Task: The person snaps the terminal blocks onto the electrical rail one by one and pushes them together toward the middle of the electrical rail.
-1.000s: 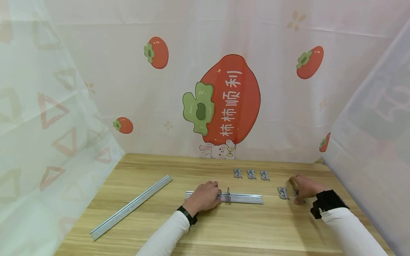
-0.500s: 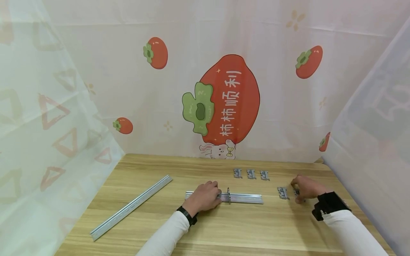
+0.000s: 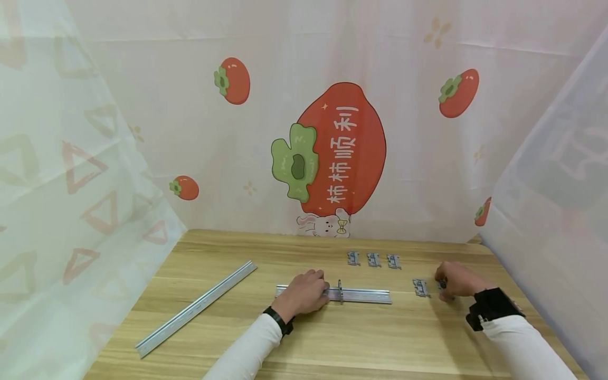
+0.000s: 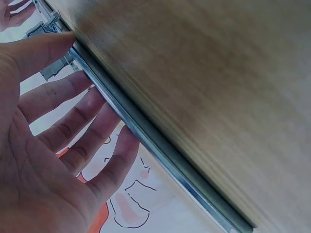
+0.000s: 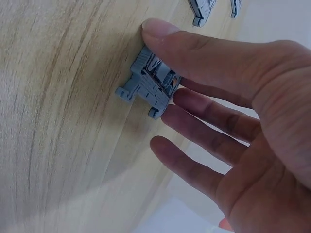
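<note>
My left hand (image 3: 304, 293) holds a slotted metal DIN rail (image 3: 368, 296) on the table, thumb on one edge and fingertips on the other, as the left wrist view shows. Just right of those fingers, one grey terminal block (image 3: 340, 291) stands upright across the rail. At the right of the table my right hand (image 3: 458, 279) pinches another grey terminal block (image 5: 153, 82) between thumb and fingers. The thumb covers part of that block. Beside it to the left lies a loose terminal block (image 3: 420, 287).
A longer metal rail (image 3: 197, 309) lies slanted on the left of the wooden table (image 3: 332, 343). Towards the back, terminal blocks (image 3: 373, 259) lie in a row of three. Printed curtains (image 3: 404, 211) close off the back and both sides.
My right hand has shifted slightly right, and the terminal block at its fingertips has turned a little. The left hand stays on the rail.
</note>
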`<action>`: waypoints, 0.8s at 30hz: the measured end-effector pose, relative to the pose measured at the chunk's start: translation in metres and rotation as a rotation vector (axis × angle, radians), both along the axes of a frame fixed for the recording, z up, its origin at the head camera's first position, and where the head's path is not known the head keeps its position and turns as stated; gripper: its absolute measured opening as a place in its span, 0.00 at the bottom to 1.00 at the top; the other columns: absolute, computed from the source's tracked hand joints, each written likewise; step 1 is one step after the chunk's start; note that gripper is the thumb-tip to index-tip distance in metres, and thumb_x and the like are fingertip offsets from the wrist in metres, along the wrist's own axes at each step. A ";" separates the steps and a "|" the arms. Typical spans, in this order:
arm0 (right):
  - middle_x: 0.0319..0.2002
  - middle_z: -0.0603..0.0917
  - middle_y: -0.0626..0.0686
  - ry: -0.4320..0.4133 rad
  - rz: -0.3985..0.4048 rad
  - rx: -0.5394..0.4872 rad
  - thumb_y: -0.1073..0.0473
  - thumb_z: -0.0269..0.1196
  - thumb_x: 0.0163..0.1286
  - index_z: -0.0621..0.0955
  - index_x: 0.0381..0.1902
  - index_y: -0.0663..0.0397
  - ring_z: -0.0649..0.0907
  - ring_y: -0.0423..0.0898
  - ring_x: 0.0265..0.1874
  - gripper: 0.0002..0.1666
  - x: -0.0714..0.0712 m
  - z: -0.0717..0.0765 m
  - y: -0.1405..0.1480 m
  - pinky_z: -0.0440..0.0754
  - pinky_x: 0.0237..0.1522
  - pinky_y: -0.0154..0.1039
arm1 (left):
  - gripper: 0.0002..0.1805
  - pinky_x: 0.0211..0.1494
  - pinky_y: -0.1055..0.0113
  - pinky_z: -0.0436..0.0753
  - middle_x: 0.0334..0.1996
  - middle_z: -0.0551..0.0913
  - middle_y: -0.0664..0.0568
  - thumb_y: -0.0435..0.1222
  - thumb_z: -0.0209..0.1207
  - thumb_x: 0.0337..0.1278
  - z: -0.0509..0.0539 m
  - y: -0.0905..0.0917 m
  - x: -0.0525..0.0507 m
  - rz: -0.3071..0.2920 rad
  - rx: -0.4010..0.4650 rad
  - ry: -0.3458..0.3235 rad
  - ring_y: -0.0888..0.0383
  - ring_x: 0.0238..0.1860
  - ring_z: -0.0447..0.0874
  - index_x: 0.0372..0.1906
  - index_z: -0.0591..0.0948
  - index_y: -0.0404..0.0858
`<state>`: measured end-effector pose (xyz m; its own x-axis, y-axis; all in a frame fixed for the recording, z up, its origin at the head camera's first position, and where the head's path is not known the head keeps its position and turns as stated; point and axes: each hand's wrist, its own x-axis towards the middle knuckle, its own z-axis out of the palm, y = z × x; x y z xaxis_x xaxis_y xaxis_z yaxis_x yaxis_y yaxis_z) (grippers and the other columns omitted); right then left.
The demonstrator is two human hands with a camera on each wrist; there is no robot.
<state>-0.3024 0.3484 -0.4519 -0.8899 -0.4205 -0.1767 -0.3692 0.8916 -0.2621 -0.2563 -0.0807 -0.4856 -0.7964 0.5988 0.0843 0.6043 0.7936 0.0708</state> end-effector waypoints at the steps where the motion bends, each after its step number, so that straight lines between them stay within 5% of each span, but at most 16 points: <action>1: 0.38 0.86 0.58 0.000 -0.003 0.002 0.64 0.81 0.47 0.86 0.40 0.69 0.84 0.55 0.39 0.23 0.000 0.000 0.000 0.83 0.41 0.54 | 0.11 0.35 0.65 0.77 0.39 0.78 0.57 0.47 0.64 0.67 0.000 0.000 0.000 0.000 0.000 -0.001 0.60 0.38 0.74 0.44 0.89 0.46; 24: 0.30 0.80 0.50 0.000 -0.066 -0.007 0.60 0.80 0.42 0.83 0.33 0.62 0.77 0.47 0.30 0.21 0.000 0.006 -0.004 0.79 0.34 0.47 | 0.11 0.33 0.66 0.74 0.36 0.76 0.57 0.47 0.64 0.67 -0.001 0.000 -0.001 0.002 0.001 -0.010 0.60 0.35 0.72 0.45 0.89 0.46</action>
